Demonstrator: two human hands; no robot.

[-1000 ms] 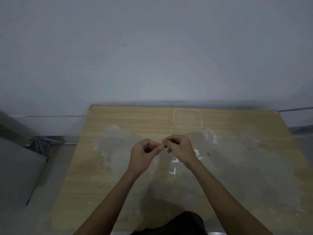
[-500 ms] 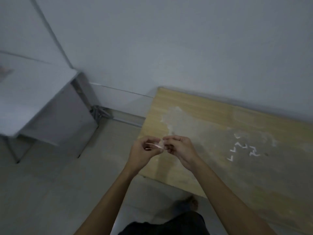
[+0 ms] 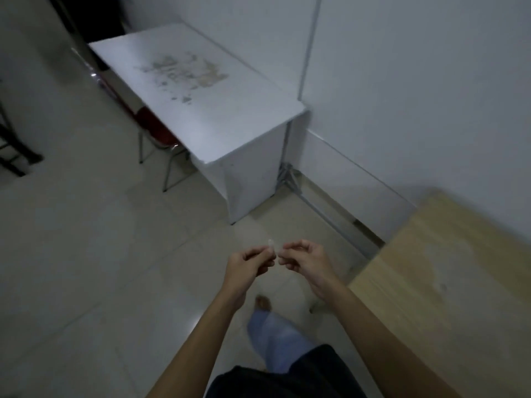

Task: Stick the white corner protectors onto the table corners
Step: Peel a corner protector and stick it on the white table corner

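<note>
Nearest the camera, a dark garment (image 3: 284, 380) and a pale blue trouser leg (image 3: 275, 337) with a bare foot (image 3: 263, 302) show over the tiled floor (image 3: 86, 254). Both forearms reach forward above that floor. The left hand (image 3: 250, 264) pinches a small pale, translucent piece (image 3: 270, 245), perhaps a corner protector or its backing; it sticks up just above the thumb and forefinger tips. The right hand (image 3: 306, 261) is curled, thumb and forefinger tips pressed together just beside that piece; whether they grip anything cannot be told. To the right lies the wooden table (image 3: 448, 282), its near left corner close to the right wrist. Farther off stands a white table (image 3: 201, 90) with a worn top against the wall (image 3: 416, 81), a red chair (image 3: 156, 130) tucked beside it.
</note>
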